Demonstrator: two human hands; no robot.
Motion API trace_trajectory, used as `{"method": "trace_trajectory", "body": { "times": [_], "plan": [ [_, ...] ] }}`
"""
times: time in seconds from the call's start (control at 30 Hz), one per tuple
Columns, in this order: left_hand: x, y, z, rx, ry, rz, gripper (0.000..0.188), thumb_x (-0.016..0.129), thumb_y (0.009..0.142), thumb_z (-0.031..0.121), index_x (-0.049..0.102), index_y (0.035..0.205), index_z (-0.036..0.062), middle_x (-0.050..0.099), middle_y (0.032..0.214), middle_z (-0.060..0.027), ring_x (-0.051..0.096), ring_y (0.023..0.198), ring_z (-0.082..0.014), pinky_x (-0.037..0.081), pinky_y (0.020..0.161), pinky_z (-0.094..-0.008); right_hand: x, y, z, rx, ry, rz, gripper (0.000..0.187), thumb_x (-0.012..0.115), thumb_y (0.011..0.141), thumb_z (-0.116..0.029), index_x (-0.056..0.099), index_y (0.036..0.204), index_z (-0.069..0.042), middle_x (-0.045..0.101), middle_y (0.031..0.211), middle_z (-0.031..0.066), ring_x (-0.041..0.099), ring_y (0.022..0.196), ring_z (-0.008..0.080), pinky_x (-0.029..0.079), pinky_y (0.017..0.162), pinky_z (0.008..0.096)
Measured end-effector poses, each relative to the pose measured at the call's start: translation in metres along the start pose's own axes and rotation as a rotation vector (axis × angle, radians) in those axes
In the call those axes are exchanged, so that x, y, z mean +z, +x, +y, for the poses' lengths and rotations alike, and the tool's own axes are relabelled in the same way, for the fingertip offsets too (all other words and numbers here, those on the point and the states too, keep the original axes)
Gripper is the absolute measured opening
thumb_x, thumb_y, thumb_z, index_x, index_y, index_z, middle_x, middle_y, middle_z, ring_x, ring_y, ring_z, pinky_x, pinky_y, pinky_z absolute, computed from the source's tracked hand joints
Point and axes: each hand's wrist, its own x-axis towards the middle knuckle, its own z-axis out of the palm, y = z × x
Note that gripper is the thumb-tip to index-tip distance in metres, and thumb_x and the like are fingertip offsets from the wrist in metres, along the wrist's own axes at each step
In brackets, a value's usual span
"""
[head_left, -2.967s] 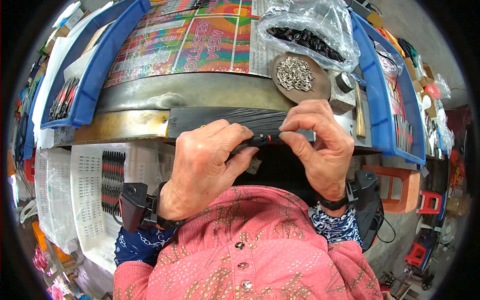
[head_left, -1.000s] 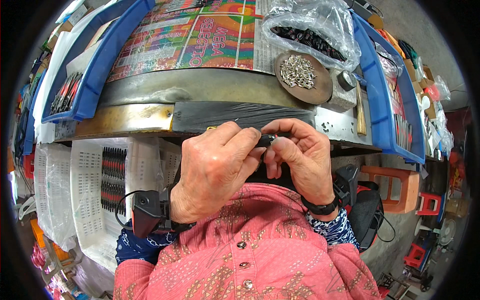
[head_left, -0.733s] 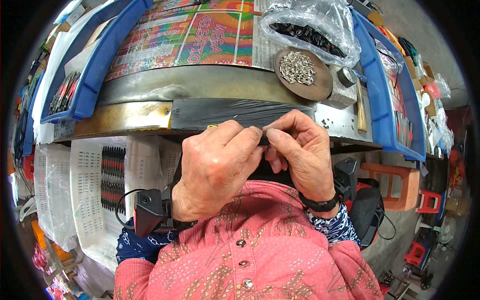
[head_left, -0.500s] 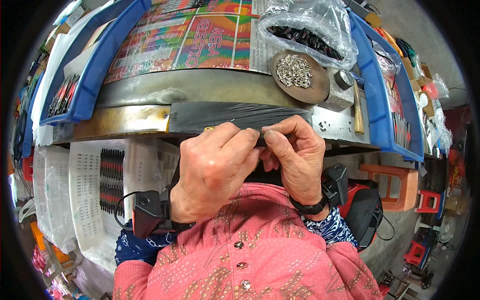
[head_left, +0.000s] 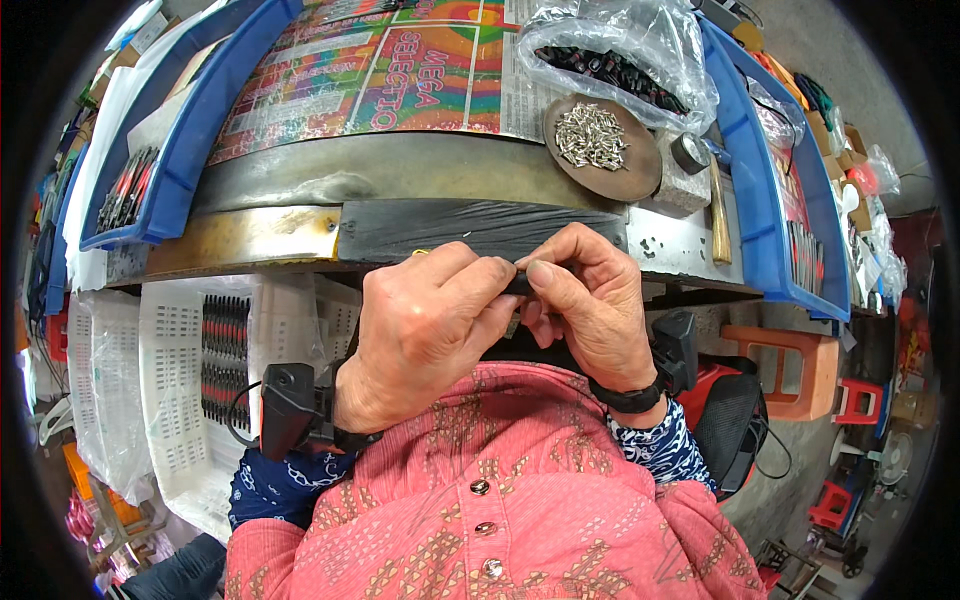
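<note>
My left hand [head_left: 425, 325] and my right hand [head_left: 595, 310] meet in front of the bench's near edge, above my lap. Between their fingertips they pinch a small black piece [head_left: 519, 284], mostly covered by the fingers, so its kind does not show. A thin yellow bit [head_left: 421, 252] pokes out behind the left knuckles. Just beyond the hands lies a dark grooved strip [head_left: 470, 228] along the bench edge. A round brown dish [head_left: 642, 165] of small silver metal pins [head_left: 590, 137] stands past the right hand.
A clear bag [head_left: 660, 50] of black parts lies behind the dish. A stone block [head_left: 683, 188] and a hammer's wooden handle [head_left: 719, 215] are beside it. Blue bins [head_left: 185, 165] flank the bench. A white crate [head_left: 180, 400] of black-and-red pieces stands left, an orange stool [head_left: 785, 370] right.
Both hands have shifted slightly, fingers still pinched together, and more of the black piece shows between them. Dark cloth has come into view at the lower left.
</note>
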Motion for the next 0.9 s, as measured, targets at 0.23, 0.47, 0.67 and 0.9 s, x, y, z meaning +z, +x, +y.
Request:
{"method": "trace_trajectory", "body": {
  "times": [0.23,0.47,0.67,0.9],
  "plan": [
    [0.005,-0.001,0.001,0.043,0.064,0.031,0.022,0.074,0.070,-0.001,0.067,0.091,0.0014,0.063,0.074,-0.0099,0.062,0.063,-0.0259,0.048,0.057,-0.0339,0.007,-0.002,-0.003,-0.049,-0.194,0.108,0.009,0.065,0.093,-0.009,0.062,0.091,-0.001,0.063,0.075,0.0019,0.057,0.060,0.0037,0.043,0.047,0.0175],
    [0.003,0.003,-0.002,-0.005,0.003,0.011,0.020,0.074,0.071,0.000,0.068,0.091,0.0011,0.062,0.072,-0.0101,0.061,0.060,-0.0239,0.047,0.054,-0.0328,0.006,0.000,-0.001,-0.049,-0.099,0.088,0.014,0.065,0.095,-0.014,0.062,0.094,0.000,0.062,0.070,0.0015,0.056,0.057,0.0036,0.041,0.046,0.0176],
    [0.000,0.007,-0.003,-0.023,-0.020,0.007,0.019,0.074,0.073,0.000,0.067,0.090,0.0013,0.060,0.071,-0.0099,0.059,0.058,-0.0229,0.047,0.053,-0.0327,0.004,0.002,-0.006,-0.002,-0.096,0.068,0.016,0.065,0.095,-0.016,0.061,0.097,0.000,0.062,0.069,0.0029,0.055,0.053,0.0044,0.040,0.045,0.0175],
    [0.001,0.009,-0.003,0.014,-0.002,0.008,0.021,0.073,0.070,0.007,0.063,0.088,0.0064,0.057,0.073,-0.0088,0.060,0.064,-0.0297,0.049,0.057,-0.0390,0.007,0.002,-0.010,-0.009,-0.163,0.096,0.013,0.063,0.095,-0.011,0.061,0.095,0.002,0.064,0.069,0.0060,0.055,0.050,0.0074,0.042,0.045,0.0183]
  ]
}}
